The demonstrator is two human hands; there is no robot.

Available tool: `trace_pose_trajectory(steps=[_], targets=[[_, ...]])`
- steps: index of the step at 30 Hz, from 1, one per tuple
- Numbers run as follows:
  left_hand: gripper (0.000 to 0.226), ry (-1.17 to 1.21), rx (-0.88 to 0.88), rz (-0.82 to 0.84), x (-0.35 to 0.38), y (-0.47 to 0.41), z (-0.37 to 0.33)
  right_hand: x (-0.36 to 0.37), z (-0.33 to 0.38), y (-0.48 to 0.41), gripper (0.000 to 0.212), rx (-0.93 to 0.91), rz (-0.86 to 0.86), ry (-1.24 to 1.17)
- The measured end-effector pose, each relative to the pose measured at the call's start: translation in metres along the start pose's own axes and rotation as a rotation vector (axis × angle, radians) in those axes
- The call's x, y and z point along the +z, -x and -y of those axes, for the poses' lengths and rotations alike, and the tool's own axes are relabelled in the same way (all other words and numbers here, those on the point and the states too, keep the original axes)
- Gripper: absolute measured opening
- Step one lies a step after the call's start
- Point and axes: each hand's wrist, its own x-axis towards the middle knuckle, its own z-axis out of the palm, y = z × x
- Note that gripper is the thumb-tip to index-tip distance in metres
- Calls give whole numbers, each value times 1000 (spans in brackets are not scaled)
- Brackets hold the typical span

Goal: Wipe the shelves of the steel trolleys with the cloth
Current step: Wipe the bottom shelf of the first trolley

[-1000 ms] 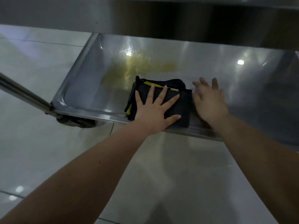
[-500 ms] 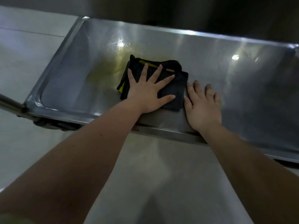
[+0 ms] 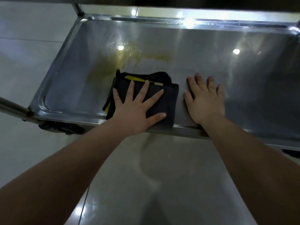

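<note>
- The steel trolley shelf [image 3: 203,51] is a shallow tray with a raised rim all round; it fills the upper half of the head view, under a dark upper shelf edge [image 3: 178,2].
- In the tray lies the cloth [image 3: 168,101] — dark, folded, with yellow trim showing at its far and left edges — near the front rim, left of the middle.
- The left hand [image 3: 136,114] lies flat on the cloth with fingers straight and spread, pressing down on it; nothing is curled round the fabric, and the heel of the hand sits at the front rim.
- The right hand [image 3: 206,103] rests palm down on the bare steel just beside the cloth's right edge, fingers straight and close together, holding nothing.
- A yellowish smear [image 3: 129,60] marks the shelf floor behind and to the left of the cloth, running from a bright light reflection toward the middle — it touches the cloth's far left corner.
- A tubular post [image 3: 13,108] meets the shelf's front left corner, with a dark castor wheel [image 3: 61,127] below it.
- Pale glossy floor tiles [image 3: 162,184] lie beneath both forearms.
</note>
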Motion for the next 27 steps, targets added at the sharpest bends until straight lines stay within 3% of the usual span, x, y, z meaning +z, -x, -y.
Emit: trace_pose_trajectory(steps=[8,13,20,27], targets=[[67,75,-187,96,0,-9,-34,2,-2,1,58,1,2,17],[67,45,-96,-42,-5,-66,-29,4,-3,2,60,18,5,32],[71,64,-117,40,-32,-150,-36,2,-1,0,58,19,10,17],[70,26,-48,-32,-15,-83,-27,0,1,-2,56,22,-9,-30]])
